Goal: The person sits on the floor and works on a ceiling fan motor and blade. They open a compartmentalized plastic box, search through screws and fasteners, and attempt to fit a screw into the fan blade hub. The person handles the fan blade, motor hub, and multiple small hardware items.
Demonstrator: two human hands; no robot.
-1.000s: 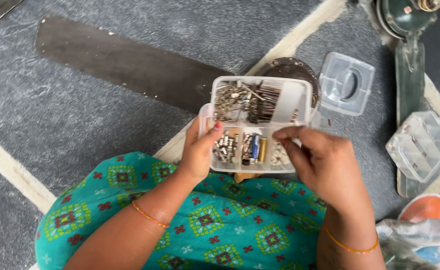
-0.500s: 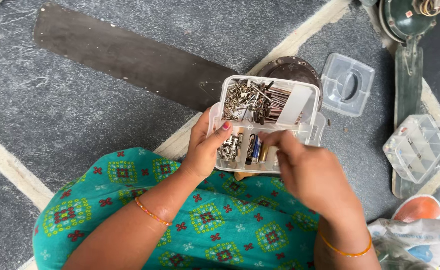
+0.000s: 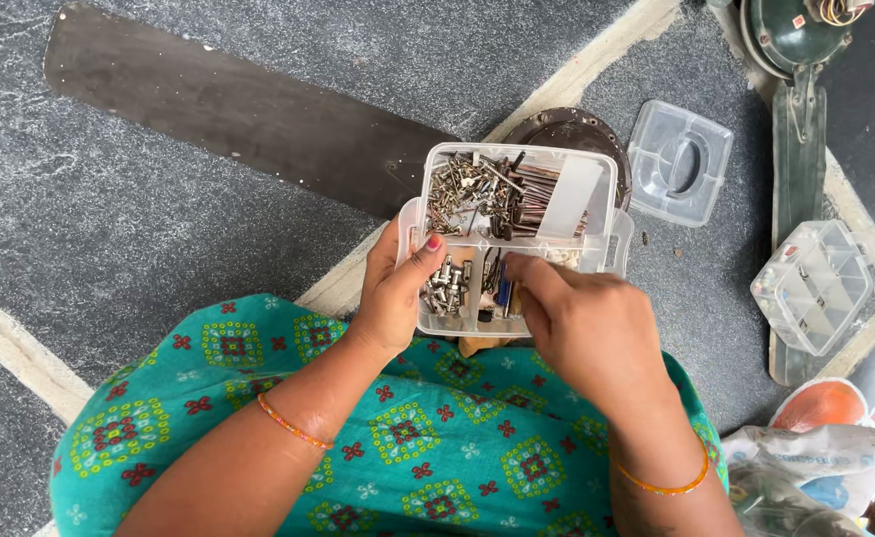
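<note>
The person sits on a grey stone floor (image 3: 159,229) and holds a clear plastic compartment box (image 3: 517,234) above the lap, over the teal patterned cloth (image 3: 437,447). The left hand (image 3: 397,288) is closed on the box's near-left corner, thumb hooked over the rim. The right hand (image 3: 586,328) has its fingers curled down into the near compartments; whether they pinch a piece cannot be told (the knuckles hide the tips). The far compartment is heaped with loose screws and pins (image 3: 477,194).

The likely trouble is a spill: the box rests on one hand's grip only, so a push from the digging fingers could tip it and scatter small parts over the cloth and floor. The box's loose lid (image 3: 678,161) lies apart on the floor, beside a dark fan blade (image 3: 228,109).
</note>
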